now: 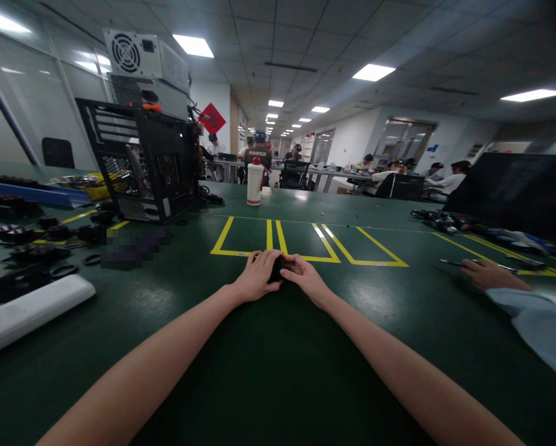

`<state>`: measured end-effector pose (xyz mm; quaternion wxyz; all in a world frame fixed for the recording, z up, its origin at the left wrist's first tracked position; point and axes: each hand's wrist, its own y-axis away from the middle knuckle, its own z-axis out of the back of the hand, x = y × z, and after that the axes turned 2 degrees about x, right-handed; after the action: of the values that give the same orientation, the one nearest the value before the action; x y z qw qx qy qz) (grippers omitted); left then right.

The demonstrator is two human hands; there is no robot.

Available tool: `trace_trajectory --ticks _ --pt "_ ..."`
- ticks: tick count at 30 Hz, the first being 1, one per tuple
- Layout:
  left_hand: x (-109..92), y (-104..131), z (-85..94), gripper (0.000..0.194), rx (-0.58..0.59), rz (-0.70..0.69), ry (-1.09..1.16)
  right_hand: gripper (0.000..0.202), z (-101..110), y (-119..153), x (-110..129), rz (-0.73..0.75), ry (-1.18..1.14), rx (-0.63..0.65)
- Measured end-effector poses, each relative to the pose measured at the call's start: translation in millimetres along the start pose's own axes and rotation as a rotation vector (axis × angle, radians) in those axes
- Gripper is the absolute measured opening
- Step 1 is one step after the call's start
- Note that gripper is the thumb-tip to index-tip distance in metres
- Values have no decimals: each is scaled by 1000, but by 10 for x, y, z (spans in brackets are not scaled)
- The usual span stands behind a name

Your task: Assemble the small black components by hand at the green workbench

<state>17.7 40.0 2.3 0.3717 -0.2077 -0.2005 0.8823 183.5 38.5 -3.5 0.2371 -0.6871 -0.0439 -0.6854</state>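
Note:
Both my hands meet at the middle of the green table (278,347), around a small black object (277,270). My left hand (260,274) lies over its left side with fingers curved round it. My right hand (304,277) grips its right side between thumb and fingers. Most of the object is hidden by the hands, so its kind does not show. Just beyond them, yellow tape (305,258) marks several boxes on the table top.
At left stand a black computer case (166,167) with power supplies (138,56) on top, loose black parts (36,254) and a long white object (36,313). A white bottle (255,184) stands ahead. At right, a co-worker's hand (485,274) is near a thin tool (449,262).

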Motion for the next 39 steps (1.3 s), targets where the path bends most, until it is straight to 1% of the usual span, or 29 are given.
trace_trajectory --ticks 3,8,12,15,19,21,26,30,32,36,37,39 --pt "-1 -2 -4 62 0 5 -4 35 -22 29 36 15 -27 22" --pt "-11 2 15 60 2 -16 -13 22 -56 10 54 39 31 -83" --pt "-8 -2 15 59 1 -15 -20 28 -41 -27 26 18 40 -111" --pt "-9 -5 8 60 0 -13 -23 30 -15 -32 7 -17 46 -85" --pt "-13 1 10 61 13 -6 -15 31 -13 5 25 12 -8 17" --pt "-13 6 12 61 12 -3 -10 32 -30 25 47 22 -11 25" --pt "-10 6 7 61 -2 -11 -9 21 -62 13 52 57 70 -71" --pt "-7 2 0 61 -2 -13 -10 29 -30 -40 -12 -6 73 -113" --pt "-7 1 0 61 2 -7 -12 30 -11 -51 -29 -24 57 -92" --pt "-8 3 8 61 17 1 -1 30 -8 -18 8 24 -19 26" --pt "-9 4 11 61 20 1 2 31 -15 -6 25 32 -23 41" --pt "-8 7 15 62 20 -2 3 29 -34 13 51 40 -2 33"
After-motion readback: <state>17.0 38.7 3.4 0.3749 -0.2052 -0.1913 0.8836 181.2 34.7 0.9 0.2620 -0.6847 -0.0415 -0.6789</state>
